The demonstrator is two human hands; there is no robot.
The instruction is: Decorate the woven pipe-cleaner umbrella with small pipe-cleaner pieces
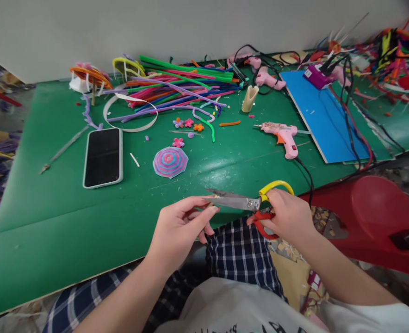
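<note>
My right hand (289, 215) grips a pair of scissors (237, 202) with one yellow and one red handle. The blades point left and stand slightly apart, their tips at the fingers of my left hand (182, 226). That hand is closed in a pinch at the table's front edge; a small pale bit shows near its fingertips, too small to name. Beyond my hands lies a round disc with pink, blue and purple rings (170, 162). Small fuzzy flowers, among them a pink one (178, 142) and an orange one (198, 127), lie just behind it.
A phone (103, 157) lies at left beside a white strip loop (135, 127). Pipe cleaners (187, 78) are heaped at the back. At right are a pink glue gun (284, 136) with a trailing cord, a blue board (324, 120), a purple power block (318, 76) and a red stool (385, 212).
</note>
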